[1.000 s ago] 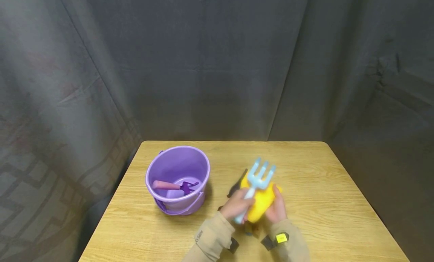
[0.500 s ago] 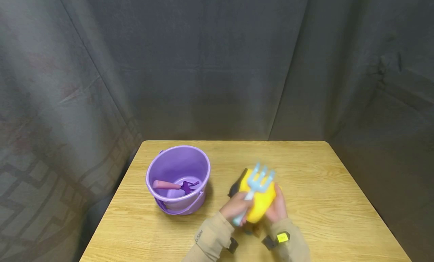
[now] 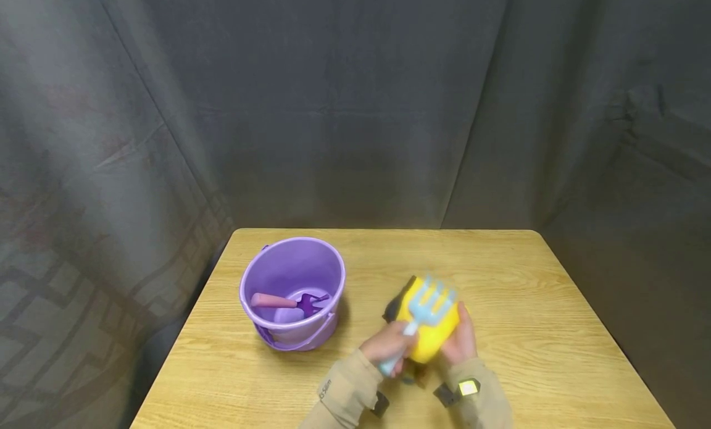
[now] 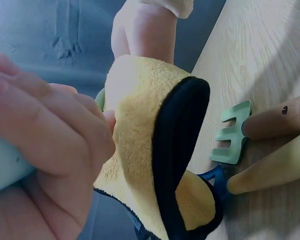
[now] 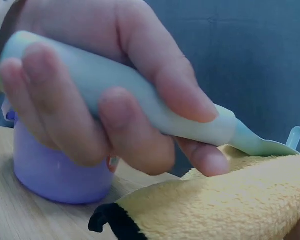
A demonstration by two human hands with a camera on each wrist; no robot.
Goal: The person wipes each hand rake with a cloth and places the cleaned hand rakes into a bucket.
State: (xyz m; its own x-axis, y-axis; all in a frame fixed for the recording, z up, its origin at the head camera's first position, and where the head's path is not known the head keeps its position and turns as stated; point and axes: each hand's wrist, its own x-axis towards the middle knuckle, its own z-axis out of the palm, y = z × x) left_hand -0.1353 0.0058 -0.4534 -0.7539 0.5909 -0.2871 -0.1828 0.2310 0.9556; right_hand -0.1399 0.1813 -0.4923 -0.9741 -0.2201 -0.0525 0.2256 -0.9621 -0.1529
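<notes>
My left hand [image 3: 389, 342] grips the handle of a pale blue toy garden fork [image 3: 426, 313], tines pointing away from me. Behind the tines lies a fuzzy yellow cloth [image 3: 429, 347] with black edging, which my right hand [image 3: 463, 337] holds from the right side. In the left wrist view the cloth [image 4: 132, 115] drapes over the right hand's fingers, hiding them. The right wrist view shows the left fingers [image 5: 122, 112] curled round the fork handle [image 5: 85, 70], with the fork's head lying along the cloth [image 5: 225, 200].
A purple bucket [image 3: 294, 336] stands on the wooden table [image 3: 528, 293] at left, with a pink-handled purple fork [image 3: 273, 301] inside. Below my hands lie a green rake with a wooden handle [image 4: 232, 136] and a wooden-handled blue tool [image 4: 270, 170]. Grey curtains [image 3: 355, 108] surround the table.
The fork's tines have dropped a little toward me over the cloth. Cloth and right hand have shifted slightly to the right. Both holds are kept, and the bucket stays put.
</notes>
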